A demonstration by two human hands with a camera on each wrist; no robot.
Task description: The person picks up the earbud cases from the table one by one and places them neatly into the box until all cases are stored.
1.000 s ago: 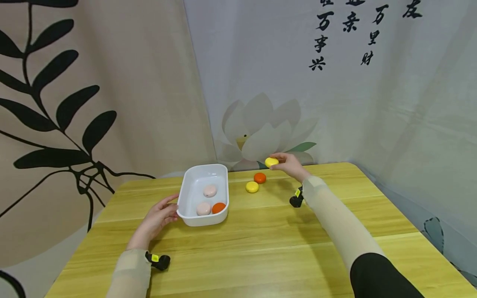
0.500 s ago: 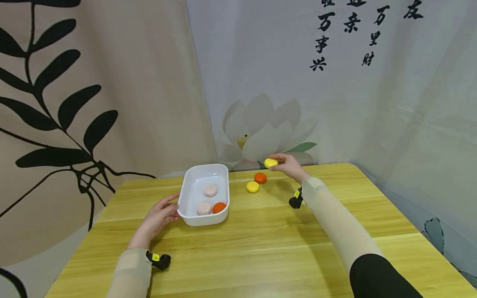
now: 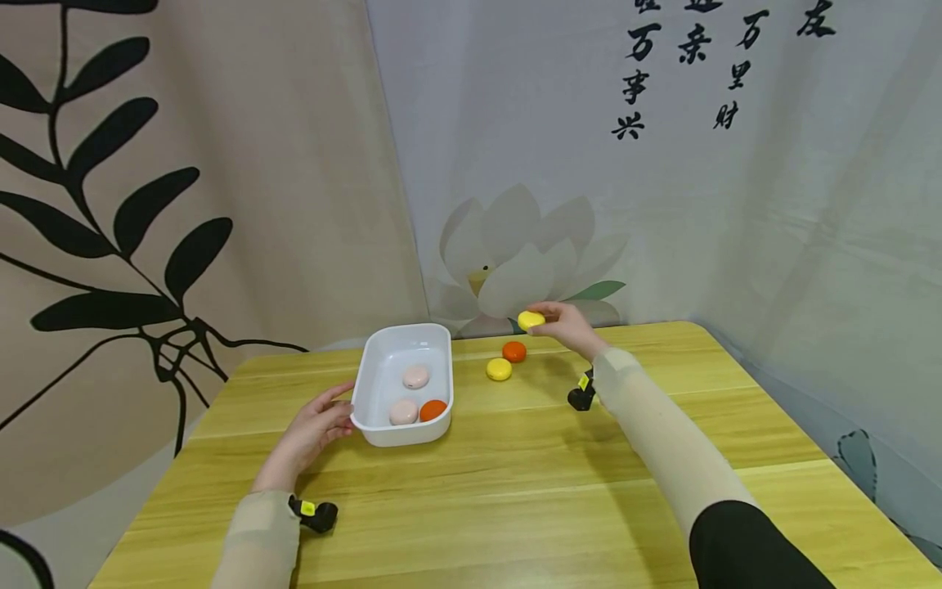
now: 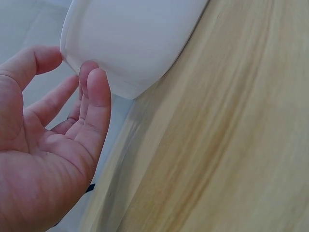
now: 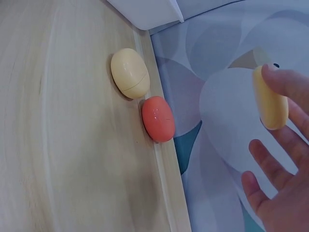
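Observation:
A glossy yellow rounded disc (image 3: 531,320) is pinched between the thumb and fingers of my right hand (image 3: 565,325), raised above the table's back edge. In the right wrist view this disc (image 5: 270,99) is seen edge-on, with the lower fingers spread loosely. Below it, a second yellow disc (image 3: 499,370) and an orange disc (image 3: 514,352) lie side by side on the table. My left hand (image 3: 316,425) touches the left side of a white tray (image 3: 375,372) with relaxed fingers. Inside the tray are two pale pink discs (image 3: 403,412) and an orange disc (image 3: 432,411).
The wooden table (image 3: 471,507) ends at the back against a printed curtain (image 3: 515,147). Both loose discs lie close to that back edge, right of the tray. A small black camera (image 3: 318,517) is strapped at the left wrist, another camera (image 3: 581,394) at the right.
My right hand, with the yellow disc in it, has shifted slightly left. The left hand, the tray and the loose discs stay in place.

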